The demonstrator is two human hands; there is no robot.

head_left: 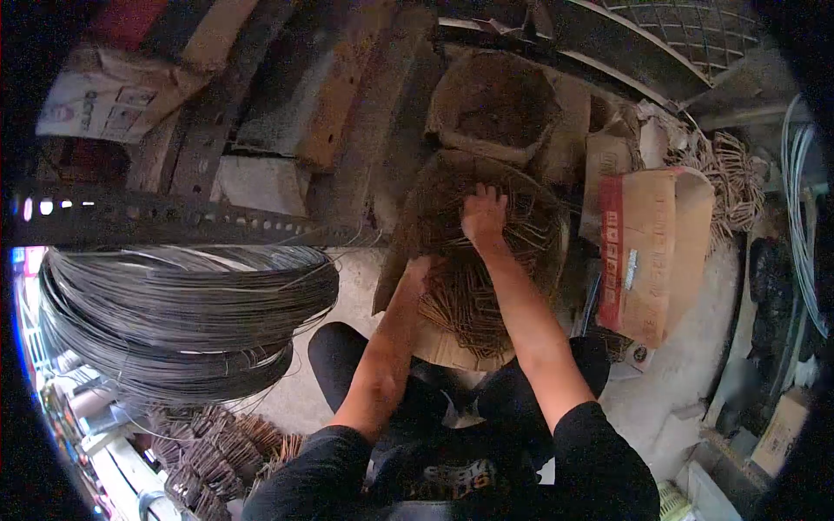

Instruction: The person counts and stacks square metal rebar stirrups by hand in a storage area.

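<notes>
A worn cardboard box [560, 252] stands in front of me between my knees. Inside it lie many brown, rusty-looking bent metal rods [465, 304], heaped toward the near side. My right hand [485, 213] reaches over the far part of the heap, with its fingers slightly apart and no rod seen in them. Lower and to the left, my left hand [422, 267] is at the left side of the heap; its fingers are hidden in shadow among the rods.
Large coils of dark wire [182, 304] stand at left under a perforated metal beam [174, 221]. Behind is another open carton [443, 130]. A red-marked cardboard box [647, 252] stands at right, with more bent rods [738, 182] behind it. Further bundles [213, 456] lie lower left.
</notes>
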